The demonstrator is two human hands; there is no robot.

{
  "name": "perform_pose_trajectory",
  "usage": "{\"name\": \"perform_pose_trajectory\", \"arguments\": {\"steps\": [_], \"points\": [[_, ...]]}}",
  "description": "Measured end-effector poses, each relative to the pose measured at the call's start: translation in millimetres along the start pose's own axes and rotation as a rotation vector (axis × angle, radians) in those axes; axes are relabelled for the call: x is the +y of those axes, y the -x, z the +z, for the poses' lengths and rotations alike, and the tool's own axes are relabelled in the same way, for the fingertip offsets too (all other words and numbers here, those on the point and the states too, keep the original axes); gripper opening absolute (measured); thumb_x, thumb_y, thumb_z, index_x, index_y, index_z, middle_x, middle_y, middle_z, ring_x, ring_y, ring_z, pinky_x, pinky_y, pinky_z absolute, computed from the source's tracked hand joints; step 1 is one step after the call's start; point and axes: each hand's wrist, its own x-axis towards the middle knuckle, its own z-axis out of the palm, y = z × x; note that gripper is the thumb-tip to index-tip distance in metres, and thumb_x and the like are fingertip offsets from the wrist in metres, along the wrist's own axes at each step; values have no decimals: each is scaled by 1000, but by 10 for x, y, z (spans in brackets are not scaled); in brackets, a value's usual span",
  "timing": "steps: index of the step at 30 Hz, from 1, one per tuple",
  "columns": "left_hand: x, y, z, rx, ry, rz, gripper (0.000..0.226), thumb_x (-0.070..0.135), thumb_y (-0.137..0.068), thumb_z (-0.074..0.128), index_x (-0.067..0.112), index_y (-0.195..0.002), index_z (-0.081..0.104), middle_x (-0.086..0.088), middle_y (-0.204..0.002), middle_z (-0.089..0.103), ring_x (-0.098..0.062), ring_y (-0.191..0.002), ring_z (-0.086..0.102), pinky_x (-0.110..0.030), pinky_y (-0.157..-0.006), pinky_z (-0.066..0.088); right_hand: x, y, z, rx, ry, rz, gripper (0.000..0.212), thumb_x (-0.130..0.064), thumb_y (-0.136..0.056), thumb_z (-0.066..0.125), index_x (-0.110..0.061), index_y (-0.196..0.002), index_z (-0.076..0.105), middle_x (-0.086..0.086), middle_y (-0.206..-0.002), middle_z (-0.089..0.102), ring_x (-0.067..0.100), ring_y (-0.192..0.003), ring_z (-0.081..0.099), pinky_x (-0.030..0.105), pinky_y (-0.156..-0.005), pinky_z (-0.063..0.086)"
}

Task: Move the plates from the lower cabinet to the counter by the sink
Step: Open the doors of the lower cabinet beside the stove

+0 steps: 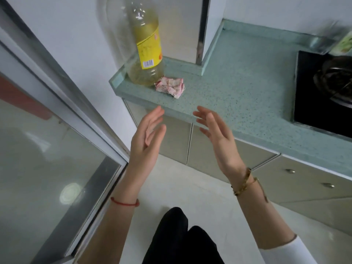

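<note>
My left hand (147,138) and my right hand (216,133) are raised side by side, palms facing each other, fingers apart, holding nothing. They hover in front of the closed beige lower cabinet doors (175,140) under the teal speckled counter (238,79). No plates are in view, and no sink shows.
A large bottle of yellow oil (146,46) and a crumpled pink cloth (170,86) stand at the counter's left end. A black stove top with a dark pot (331,86) is on the right. Drawers with round knobs (289,170) lie right. A glass sliding door (47,149) stands left.
</note>
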Motion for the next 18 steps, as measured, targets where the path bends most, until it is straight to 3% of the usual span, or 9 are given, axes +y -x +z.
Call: {"name": "perform_pose_trajectory", "arguments": {"steps": [11,18], "points": [[-1970,-15,404,61,12,160,44,16,-102,52,11,-145,46,-1,-142,57,-8,-131,55,-21,-107,42,1880,-279,-82,-14,-13,-150,33,-41,-95,42,-30,-119,62,-5,-121,66,16,-118,59,46,-111,41],[-2745,-193,551,129,28,275,42,19,-101,52,14,-142,49,-3,-138,60,-15,-125,60,-41,-110,46,2657,-590,2,-68,-89,-263,35,-38,-98,41,-25,-125,59,-2,-123,67,16,-117,60,38,-106,46]]}}
